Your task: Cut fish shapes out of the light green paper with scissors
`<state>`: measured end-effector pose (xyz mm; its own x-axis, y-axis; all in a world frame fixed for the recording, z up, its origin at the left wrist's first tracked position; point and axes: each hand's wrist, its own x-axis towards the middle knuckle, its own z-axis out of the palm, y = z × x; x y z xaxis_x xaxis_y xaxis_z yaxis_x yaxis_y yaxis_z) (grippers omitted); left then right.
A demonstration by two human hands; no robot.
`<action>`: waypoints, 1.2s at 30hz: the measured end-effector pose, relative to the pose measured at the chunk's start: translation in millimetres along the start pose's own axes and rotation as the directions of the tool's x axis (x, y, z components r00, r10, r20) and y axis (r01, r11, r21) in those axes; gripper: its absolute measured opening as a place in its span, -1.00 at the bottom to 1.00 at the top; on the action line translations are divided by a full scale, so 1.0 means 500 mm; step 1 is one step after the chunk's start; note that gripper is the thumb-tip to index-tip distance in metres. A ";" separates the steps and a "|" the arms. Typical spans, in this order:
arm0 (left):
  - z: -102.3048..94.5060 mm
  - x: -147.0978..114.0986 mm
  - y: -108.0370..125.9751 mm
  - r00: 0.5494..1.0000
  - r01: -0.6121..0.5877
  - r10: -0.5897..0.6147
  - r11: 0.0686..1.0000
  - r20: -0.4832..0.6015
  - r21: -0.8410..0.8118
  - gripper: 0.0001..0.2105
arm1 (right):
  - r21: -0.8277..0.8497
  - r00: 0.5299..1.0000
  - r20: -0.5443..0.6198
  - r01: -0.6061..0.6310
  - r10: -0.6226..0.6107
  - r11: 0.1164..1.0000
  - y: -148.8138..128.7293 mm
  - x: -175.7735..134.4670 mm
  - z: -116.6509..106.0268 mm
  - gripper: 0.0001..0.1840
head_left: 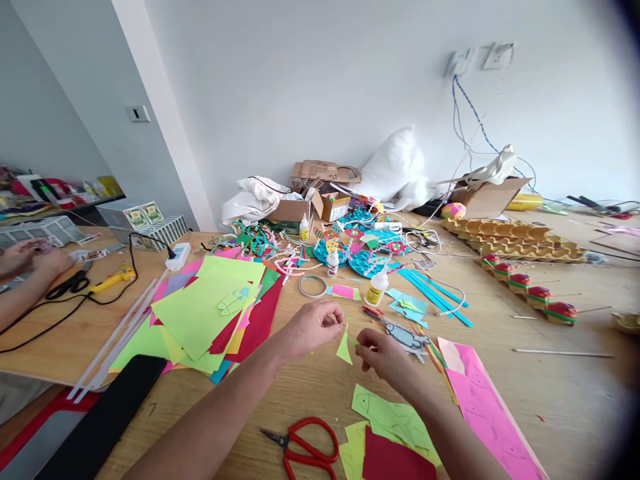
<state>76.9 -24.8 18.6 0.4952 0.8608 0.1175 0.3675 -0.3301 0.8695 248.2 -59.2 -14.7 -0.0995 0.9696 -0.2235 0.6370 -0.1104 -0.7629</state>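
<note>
My left hand (316, 327) is closed in a pinch on a thin yellowish strip over the middle of the table. Just right of it, my right hand (379, 353) pinches a small light-green paper piece (345, 351), whose pointed part hangs between the two hands. Exactly how the strip and the green piece join is too small to make out. Below my right hand lie green paper sheets with fish drawings (387, 415) and a dark red sheet (397, 456). Red-handled scissors (309, 448) rest nearer to me. A grey-blue paper fish (407, 339) lies beyond my right hand.
Coloured paper sheets (200, 313) are piled at left, near a black phone-like slab (107, 413). Glue bottles (377, 288), a tape roll (313, 286) and blue strips (434, 293) stand or lie ahead. Pink paper (487, 407) and egg cartons (520, 241) are at right. Another person's hands (37, 260) are far left.
</note>
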 end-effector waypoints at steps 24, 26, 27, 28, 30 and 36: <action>0.028 -0.021 -0.008 0.962 -0.263 0.257 0.777 0.092 0.572 -0.87 | 0.728 0.993 0.105 -0.037 -0.058 0.685 -0.033 -0.025 0.022 -0.65; 0.031 -0.022 -0.004 0.968 -0.247 0.228 0.772 0.107 0.586 -0.87 | 0.680 0.994 0.100 -0.031 -0.051 0.733 -0.037 -0.024 0.023 -0.69; 0.033 -0.023 -0.002 0.970 -0.240 0.215 0.771 0.114 0.590 -0.87 | 0.652 0.995 0.094 -0.028 -0.045 0.758 -0.039 -0.024 0.024 -0.70; 0.035 -0.023 -0.002 0.971 -0.236 0.204 0.773 0.122 0.589 -0.86 | 0.623 0.995 0.087 -0.024 -0.039 0.782 -0.040 -0.024 0.025 -0.71; 0.035 -0.025 -0.001 0.970 -0.243 0.200 0.786 0.139 0.568 -0.86 | 0.562 0.997 0.070 -0.014 -0.031 0.827 -0.037 -0.024 0.025 -0.72; -0.001 -0.054 -0.003 0.977 -0.191 0.211 0.862 0.011 0.470 -0.67 | 0.328 0.996 -0.088 0.012 0.018 0.944 0.034 -0.005 -0.066 -0.76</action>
<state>62.5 -47.3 14.5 0.5702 0.7676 0.2927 0.5923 -0.6311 0.5009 284.8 -56.4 -7.0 -0.0207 0.9830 -0.1827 0.3493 -0.1641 -0.9225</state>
